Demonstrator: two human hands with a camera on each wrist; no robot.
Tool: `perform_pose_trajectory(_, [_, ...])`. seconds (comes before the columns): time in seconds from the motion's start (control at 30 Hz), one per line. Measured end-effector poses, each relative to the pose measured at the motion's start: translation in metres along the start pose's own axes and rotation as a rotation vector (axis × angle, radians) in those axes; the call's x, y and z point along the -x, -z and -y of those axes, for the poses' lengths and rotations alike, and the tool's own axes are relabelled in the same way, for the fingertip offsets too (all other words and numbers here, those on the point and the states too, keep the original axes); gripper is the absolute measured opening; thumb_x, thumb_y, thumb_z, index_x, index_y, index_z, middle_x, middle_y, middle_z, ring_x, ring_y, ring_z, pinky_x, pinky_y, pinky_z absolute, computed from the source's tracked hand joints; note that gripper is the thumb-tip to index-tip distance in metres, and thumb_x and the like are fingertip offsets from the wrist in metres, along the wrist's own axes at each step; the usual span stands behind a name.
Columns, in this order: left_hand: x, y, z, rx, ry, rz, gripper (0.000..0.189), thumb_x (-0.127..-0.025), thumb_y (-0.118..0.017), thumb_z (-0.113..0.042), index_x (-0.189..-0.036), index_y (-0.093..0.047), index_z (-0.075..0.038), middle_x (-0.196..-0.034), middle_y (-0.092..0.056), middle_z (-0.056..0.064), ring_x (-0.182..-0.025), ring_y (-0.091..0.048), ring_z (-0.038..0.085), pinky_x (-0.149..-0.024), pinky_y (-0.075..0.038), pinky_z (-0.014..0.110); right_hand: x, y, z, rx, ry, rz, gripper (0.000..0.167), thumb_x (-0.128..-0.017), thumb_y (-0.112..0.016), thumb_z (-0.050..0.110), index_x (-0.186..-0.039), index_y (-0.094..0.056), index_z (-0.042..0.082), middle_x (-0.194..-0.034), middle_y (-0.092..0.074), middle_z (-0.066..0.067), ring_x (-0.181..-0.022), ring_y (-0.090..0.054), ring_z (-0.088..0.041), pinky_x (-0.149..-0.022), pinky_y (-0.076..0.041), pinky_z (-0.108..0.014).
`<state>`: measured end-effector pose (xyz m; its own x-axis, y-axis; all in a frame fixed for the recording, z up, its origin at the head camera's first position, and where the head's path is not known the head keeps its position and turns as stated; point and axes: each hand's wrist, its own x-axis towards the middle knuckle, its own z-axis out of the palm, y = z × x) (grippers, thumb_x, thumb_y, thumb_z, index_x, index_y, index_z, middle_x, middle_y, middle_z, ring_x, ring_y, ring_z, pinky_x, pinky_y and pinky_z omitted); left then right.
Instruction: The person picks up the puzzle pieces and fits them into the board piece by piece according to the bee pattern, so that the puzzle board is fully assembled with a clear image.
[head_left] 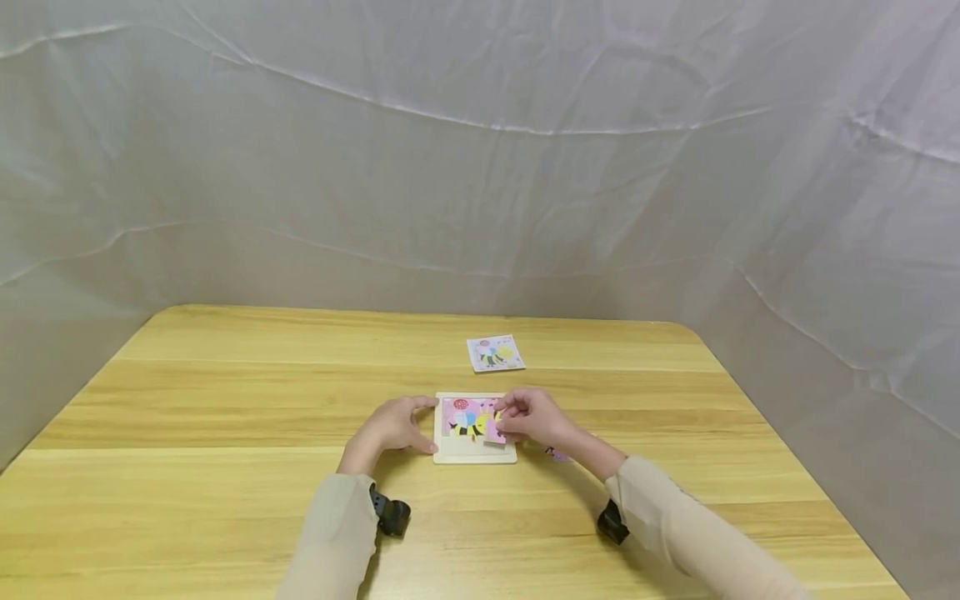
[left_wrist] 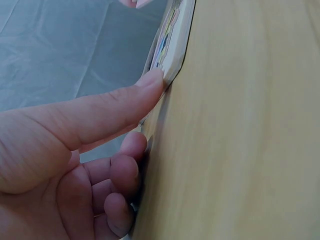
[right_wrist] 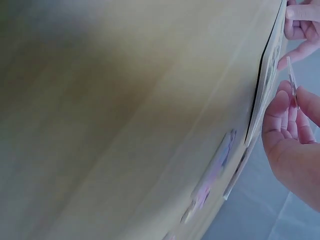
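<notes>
fingers (right_wrist: 274,117) around thin pink piece (head_left: 493,432)

The flat rectangular cream board (head_left: 459,452) frames a pink ground printed with a red round shape, blue patches and yellow-and-black stripes. The thin, flat pink piece (head_left: 492,433) carries dark marks. The square white card (head_left: 496,354) repeats red, blue, yellow and black. The rectangular wooden table (head_left: 247,400) is honey-yellow with browner grain bands; both long cloth sleeves (head_left: 333,521) are beige, the creased sheet backdrop (head_left: 420,192) greyish white.
</notes>
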<state>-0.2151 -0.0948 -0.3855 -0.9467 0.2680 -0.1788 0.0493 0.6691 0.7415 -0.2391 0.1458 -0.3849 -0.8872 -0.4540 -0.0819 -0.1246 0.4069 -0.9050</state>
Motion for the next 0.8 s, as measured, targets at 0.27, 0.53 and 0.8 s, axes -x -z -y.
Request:
perform_pose_trajectory(0.27, [0.001, 0.000, 0.000, 0.001, 0.006, 0.003, 0.070, -0.065, -0.078, -0.008, -0.128, -0.049, -0.007, -0.059, -0.052, 0.004, -0.047, -0.046, 0.013, -0.053, -0.039, 0.026, -0.009, -0.013, 0.006, 0.016, 0.026, 0.013, 0.021, -0.078, -0.064, -0.003, -0.097, -0.057, -0.010, -0.075, -0.059, -0.007, -0.060, -0.053, -0.011, -0.052, -0.045, -0.022])
perform_pose_trajectory(0.53, [0.001, 0.000, -0.001, -0.009, -0.001, 0.004, 0.070, -0.066, -0.078, -0.009, -0.129, -0.048, -0.008, -0.058, -0.051, 0.003, -0.046, -0.044, 0.012, -0.053, -0.039, 0.026, -0.011, -0.027, 0.028, 0.032, -0.001, 0.022, 0.019, -0.077, -0.063, -0.007, -0.095, -0.058, -0.011, -0.072, -0.060, -0.010, -0.055, -0.052, -0.012, -0.052, -0.045, -0.025])
perform_pose_trajectory(0.8, [0.002, 0.001, -0.002, -0.019, -0.007, 0.003, 0.070, -0.065, -0.079, -0.009, -0.128, -0.049, -0.007, -0.056, -0.050, 0.003, -0.046, -0.043, 0.011, -0.052, -0.038, 0.026, -0.020, -0.035, 0.020, 0.050, 0.011, 0.053, 0.017, -0.076, -0.064, -0.007, -0.092, -0.060, -0.008, -0.068, -0.061, -0.006, -0.051, -0.052, -0.010, -0.048, -0.045, -0.023])
